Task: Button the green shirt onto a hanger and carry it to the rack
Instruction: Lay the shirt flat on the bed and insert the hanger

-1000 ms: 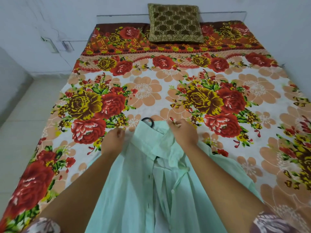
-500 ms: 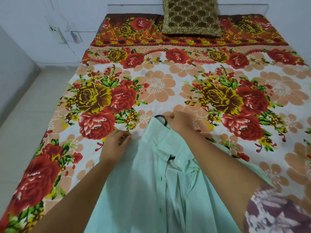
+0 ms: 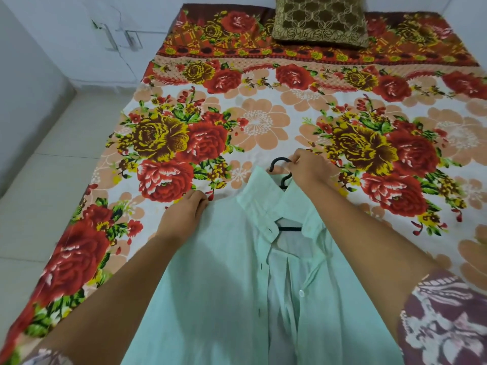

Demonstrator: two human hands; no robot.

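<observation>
A pale green shirt [image 3: 224, 272] lies face up on the bed with its front open and the collar pointing away from me. A black hanger [image 3: 280, 164] sits inside it; its hook sticks out past the collar and its bar shows in the neck opening. My right hand [image 3: 307, 171] is closed around the hook, just beyond the collar. My left hand [image 3: 184, 214] pinches the shirt's left shoulder seam against the bed. A white button and several buttonholes show along the open plackets.
The bed carries a floral sheet [image 3: 263, 122] in red, yellow and peach. A brown patterned cushion [image 3: 320, 21] rests at the head end. Pale tiled floor [image 3: 39, 167] runs along the bed's left side, bounded by white walls.
My right hand slid from the collar up to the hanger hook and gripped it, exposing more of the hook. My left hand stayed on the left shoulder. The camera tilted closer.
</observation>
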